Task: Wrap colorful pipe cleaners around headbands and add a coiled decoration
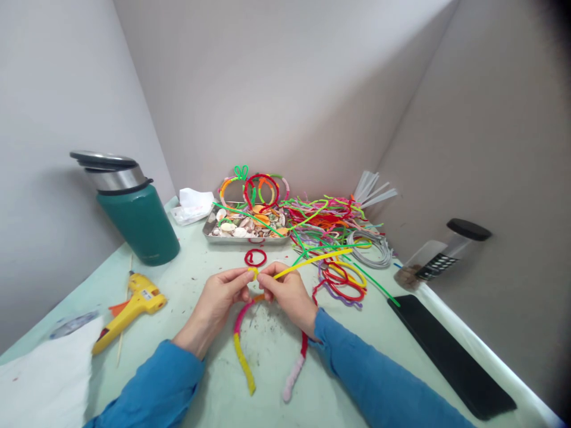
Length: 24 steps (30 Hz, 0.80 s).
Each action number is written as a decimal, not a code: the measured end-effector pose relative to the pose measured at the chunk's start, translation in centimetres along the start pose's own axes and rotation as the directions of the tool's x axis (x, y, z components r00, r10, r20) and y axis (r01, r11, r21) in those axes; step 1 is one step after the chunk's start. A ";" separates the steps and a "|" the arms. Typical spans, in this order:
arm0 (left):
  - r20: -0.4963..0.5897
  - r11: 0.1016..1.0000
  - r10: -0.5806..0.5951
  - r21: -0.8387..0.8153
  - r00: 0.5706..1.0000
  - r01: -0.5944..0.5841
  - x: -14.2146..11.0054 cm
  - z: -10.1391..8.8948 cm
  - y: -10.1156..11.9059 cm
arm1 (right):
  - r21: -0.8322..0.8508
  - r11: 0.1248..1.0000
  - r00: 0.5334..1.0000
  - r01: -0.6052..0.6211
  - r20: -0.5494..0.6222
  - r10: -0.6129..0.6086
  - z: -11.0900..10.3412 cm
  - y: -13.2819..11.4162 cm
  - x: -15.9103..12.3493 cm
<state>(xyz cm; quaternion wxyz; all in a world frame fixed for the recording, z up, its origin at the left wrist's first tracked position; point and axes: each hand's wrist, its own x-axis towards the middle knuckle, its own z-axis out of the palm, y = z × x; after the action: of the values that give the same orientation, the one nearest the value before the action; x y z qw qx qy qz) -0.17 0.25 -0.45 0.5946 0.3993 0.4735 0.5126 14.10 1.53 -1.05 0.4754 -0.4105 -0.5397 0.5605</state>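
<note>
- The left hand point(218, 294) pinches the near end of a yellow pipe cleaner point(312, 260) between thumb and fingertips, its fingers point(244, 277) clenched on the fuzzy tip.
- The right hand point(288, 291) meets it from the other side, fingers grasping the same pipe cleaner just beside the left fingertips; the two hands touch or nearly touch at the pinch.
- From the fingers, the yellow pipe cleaner runs away to the right and slightly up, toward the loose heap of coloured pipe cleaners point(330, 220).
- Directly below the fingers, an arch wrapped in pipe cleaners point(243, 351) lies on the pale green surface point(191, 279): pink and yellow on the left leg, red and pale pink on the right leg. Its top sits just under the hands; whether it touches them cannot be told.
- Just beyond the fingers lies a small red pipe-cleaner ring point(255, 257), apart from the hands.
- Farther beyond stands a metal tray point(214, 235) of shells, with looped pipe-cleaner shapes behind it.
- Right of the fingers, red and yellow coils point(345, 282) lie near the right wrist.
- Well to the left of the fingers lies a yellow glue gun point(134, 306), and beyond it a green flask point(136, 214) with its lid open.
- Well to the right lies a black flat slab point(446, 353).
</note>
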 end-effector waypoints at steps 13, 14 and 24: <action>0.009 1.000 0.025 -0.001 1.000 -0.025 0.0 0.0 -0.1 | -0.064 0.998 0.999 0.028 0.031 -0.027 0.1 0.6 0.0; 0.010 0.999 0.019 -0.027 1.000 -0.019 0.0 0.1 -0.1 | -0.080 0.996 0.999 0.043 0.026 -0.041 0.1 0.7 0.0; 0.076 0.999 -0.045 0.008 0.996 0.045 -0.2 0.0 -0.1 | -0.046 0.998 0.996 -0.053 0.064 0.056 0.1 0.1 0.0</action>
<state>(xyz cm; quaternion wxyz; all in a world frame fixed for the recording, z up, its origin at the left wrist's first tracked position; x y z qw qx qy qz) -0.14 0.06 -0.55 0.6223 0.4098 0.4610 0.4820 14.04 1.49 -1.19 0.4328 -0.4169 -0.5558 0.5745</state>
